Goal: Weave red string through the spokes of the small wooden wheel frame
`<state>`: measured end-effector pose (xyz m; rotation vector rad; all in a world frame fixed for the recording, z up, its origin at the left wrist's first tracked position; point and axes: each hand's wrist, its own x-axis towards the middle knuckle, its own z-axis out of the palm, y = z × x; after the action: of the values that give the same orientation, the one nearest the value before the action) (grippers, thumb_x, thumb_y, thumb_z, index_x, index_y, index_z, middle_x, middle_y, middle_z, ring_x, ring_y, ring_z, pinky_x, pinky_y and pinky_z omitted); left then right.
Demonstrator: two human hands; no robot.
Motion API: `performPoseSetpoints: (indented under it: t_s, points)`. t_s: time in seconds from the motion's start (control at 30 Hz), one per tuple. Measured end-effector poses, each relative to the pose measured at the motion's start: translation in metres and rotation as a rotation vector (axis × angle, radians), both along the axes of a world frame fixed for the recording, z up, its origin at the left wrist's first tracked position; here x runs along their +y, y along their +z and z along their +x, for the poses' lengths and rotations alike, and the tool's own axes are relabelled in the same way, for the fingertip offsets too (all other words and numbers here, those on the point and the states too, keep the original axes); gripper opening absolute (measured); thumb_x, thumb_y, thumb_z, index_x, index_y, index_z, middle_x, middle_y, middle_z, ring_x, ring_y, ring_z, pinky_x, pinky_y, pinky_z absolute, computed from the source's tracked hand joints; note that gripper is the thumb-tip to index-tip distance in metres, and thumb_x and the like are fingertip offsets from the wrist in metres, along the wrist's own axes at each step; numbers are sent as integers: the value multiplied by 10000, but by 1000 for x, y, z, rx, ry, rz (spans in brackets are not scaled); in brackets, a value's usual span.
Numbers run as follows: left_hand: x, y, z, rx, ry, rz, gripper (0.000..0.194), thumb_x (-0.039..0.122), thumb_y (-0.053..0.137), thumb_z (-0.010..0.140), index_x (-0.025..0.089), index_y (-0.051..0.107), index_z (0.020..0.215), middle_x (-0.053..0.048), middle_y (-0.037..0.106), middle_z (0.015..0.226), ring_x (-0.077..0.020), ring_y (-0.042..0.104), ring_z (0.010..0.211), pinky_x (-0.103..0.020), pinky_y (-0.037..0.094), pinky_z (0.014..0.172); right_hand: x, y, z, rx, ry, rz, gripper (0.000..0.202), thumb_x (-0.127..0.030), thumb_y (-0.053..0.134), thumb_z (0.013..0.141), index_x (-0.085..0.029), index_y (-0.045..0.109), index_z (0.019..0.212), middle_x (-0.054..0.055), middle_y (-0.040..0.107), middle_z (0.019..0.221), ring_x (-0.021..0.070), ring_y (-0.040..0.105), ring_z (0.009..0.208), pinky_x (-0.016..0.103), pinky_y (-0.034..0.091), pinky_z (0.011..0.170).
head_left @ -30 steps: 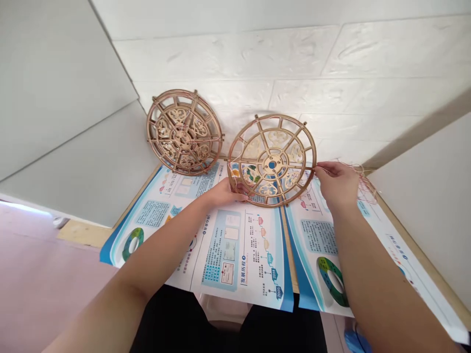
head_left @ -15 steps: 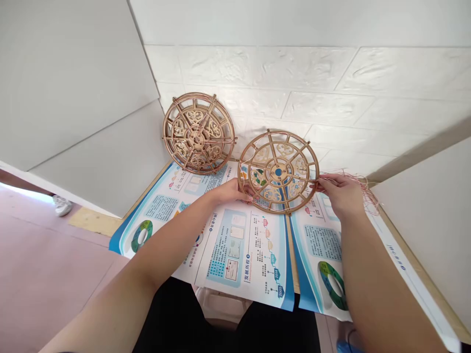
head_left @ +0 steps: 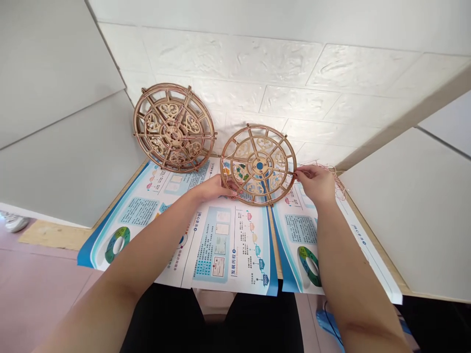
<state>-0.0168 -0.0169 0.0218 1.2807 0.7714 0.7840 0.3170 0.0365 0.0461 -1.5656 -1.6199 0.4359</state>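
Note:
A round openwork wooden frame (head_left: 259, 165) with spokes and scroll cut-outs is held tilted up over the printed sheets. My left hand (head_left: 217, 188) grips its lower left rim, fingers partly behind it. At the right rim my right hand (head_left: 315, 181) is closed in a pinch, with thin wire at the fingertips. Copper-coloured wire runs along the rim. More round frames (head_left: 174, 128), wound with wire, lean together against the wall at the left.
Printed sheets (head_left: 217, 250) cover the table. A loose tangle of thin wire (head_left: 340, 184) lies behind my right hand. Grey panels (head_left: 62, 157) stand on both sides, and a white brick-pattern wall (head_left: 228, 63) rises behind. A shoe (head_left: 15, 222) shows at far left.
The view has shifted, so the frames and table appear further left. My left hand still holds the rim, and my right hand remains at the right edge with its fingers pinched.

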Motion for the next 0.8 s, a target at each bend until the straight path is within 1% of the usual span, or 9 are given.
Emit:
performPoseSetpoints:
  t_s: [0.1, 0.27, 0.37, 0.47, 0.57, 0.7, 0.8]
  points:
    - [1, 0, 1, -9, -6, -6, 419, 160, 835, 669, 116, 693, 1060, -111, 739, 944, -183, 673, 768, -298, 519, 673, -1, 2, 1, -123, 23, 82, 167, -261, 648, 797, -189, 759, 898, 66, 736, 895, 233, 683, 803, 391, 547, 795]
    - [0, 2, 1, 13, -8, -21, 426, 168, 831, 693, 117, 689, 1091, -120, 739, 978, -191, 683, 795, -312, 529, 710, 0, 1, 5, -292, 135, 212, 159, -244, 595, 826, -187, 737, 872, 66, 712, 894, 205, 633, 734, 373, 530, 766]
    - [-2, 4, 0, 31, -16, -5, 432, 183, 821, 715, 109, 685, 1118, -129, 738, 998, -184, 678, 785, -316, 531, 726, 1, 0, 5, -332, 150, 241, 167, -232, 571, 827, -183, 726, 865, 67, 702, 873, 202, 623, 716, 367, 526, 750]
    - [-3, 3, 0, 25, -26, 24, 420, 189, 814, 727, 95, 687, 1116, -128, 737, 974, -182, 679, 792, -321, 537, 752, 2, 0, 5, -345, 165, 287, 184, -231, 545, 827, -179, 718, 862, 75, 699, 875, 210, 632, 732, 370, 528, 753]
    - [-3, 3, 0, -15, -22, 16, 456, 189, 837, 697, 100, 683, 1117, -126, 736, 973, -195, 689, 824, -331, 546, 769, 2, 1, 4, -343, 172, 337, 200, -266, 533, 833, -181, 711, 869, 86, 695, 873, 235, 646, 762, 399, 531, 773]
    - [-3, 4, -2, -22, -10, -5, 431, 206, 881, 637, 105, 702, 1016, -129, 737, 968, -203, 698, 821, -330, 555, 758, 2, 4, -1, -307, 143, 287, 186, -312, 552, 789, -200, 686, 852, 100, 692, 874, 273, 655, 756, 453, 537, 766]
    - [-1, 3, -2, -37, -17, -33, 468, 198, 903, 601, 117, 708, 1020, -122, 741, 963, -201, 702, 797, -333, 559, 754, 0, 7, -8, -195, 78, 193, 251, -316, 568, 738, -210, 667, 943, 111, 706, 938, 300, 674, 811, 475, 550, 779]
